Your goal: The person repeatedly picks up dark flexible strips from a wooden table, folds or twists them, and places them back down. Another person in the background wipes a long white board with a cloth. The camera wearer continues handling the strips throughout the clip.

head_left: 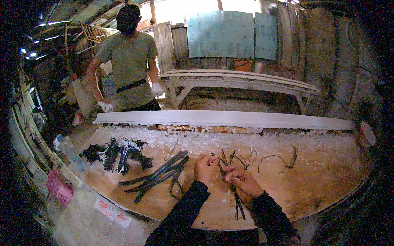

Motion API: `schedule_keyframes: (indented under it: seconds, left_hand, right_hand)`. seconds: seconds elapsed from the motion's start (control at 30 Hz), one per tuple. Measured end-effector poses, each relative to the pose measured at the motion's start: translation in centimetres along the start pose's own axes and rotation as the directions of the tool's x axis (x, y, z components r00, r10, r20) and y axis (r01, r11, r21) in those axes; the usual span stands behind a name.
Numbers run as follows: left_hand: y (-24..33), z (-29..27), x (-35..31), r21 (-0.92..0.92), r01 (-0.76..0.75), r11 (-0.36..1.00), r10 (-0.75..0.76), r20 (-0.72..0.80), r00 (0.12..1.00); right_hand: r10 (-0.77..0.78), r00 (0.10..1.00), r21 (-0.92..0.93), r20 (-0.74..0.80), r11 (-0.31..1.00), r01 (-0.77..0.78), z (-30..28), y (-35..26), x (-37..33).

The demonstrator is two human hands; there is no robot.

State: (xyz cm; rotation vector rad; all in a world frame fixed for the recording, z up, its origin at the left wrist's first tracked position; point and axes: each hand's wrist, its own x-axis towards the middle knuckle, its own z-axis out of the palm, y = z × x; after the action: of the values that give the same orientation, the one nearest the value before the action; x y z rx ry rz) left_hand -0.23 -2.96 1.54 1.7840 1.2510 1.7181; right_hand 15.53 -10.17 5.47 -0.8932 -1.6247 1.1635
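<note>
My left hand (206, 167) is closed in a pinch above the wooden tabletop (320, 180). A thin dark strand runs from near its fingers toward my right hand (243, 180). My right hand is closed around thin dark strips (238, 205), whose tails hang toward the table's near edge. Beyond the hands lie more thin dark strands with a loop (246, 160). Left of my left hand rests a loose pile of flat black strips (158, 177). What exactly the left fingertips pinch is too small to make out.
Shaggy black bundles (123, 155) lie at the table's left. A long white slab (225, 119) spans its far side. A thin curved wire (269, 156) lies at right. Behind, a person (127, 61) in white gloves stands near a long bench (238, 78). A pink basket (60, 187) stands left.
</note>
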Motion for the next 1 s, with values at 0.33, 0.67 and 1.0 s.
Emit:
schedule_keyframes:
  seconds: [0.33, 0.67, 1.0]
  left_hand:
    - [-1.4, 2.0, -0.9, 0.06, -0.109, 0.992, 0.095, 0.201, 0.975]
    - [4.0, 1.8, -3.1, -0.233, 0.547, 0.804, -0.087, 0.865, 0.495]
    - [4.0, 2.9, -4.4, -0.373, 0.669, 0.643, -0.089, 0.831, 0.549]
  right_hand:
    - [0.229, 0.971, 0.38, -0.074, 0.906, -0.184, -0.3, -1.7, -0.3]
    - [0.011, 0.795, -0.063, -0.606, 0.996, -0.062, -1.8, -1.8, 0.5]
    - [-0.09, 0.745, -0.194, -0.661, 0.98, -0.054, -4.6, 2.2, 1.2]
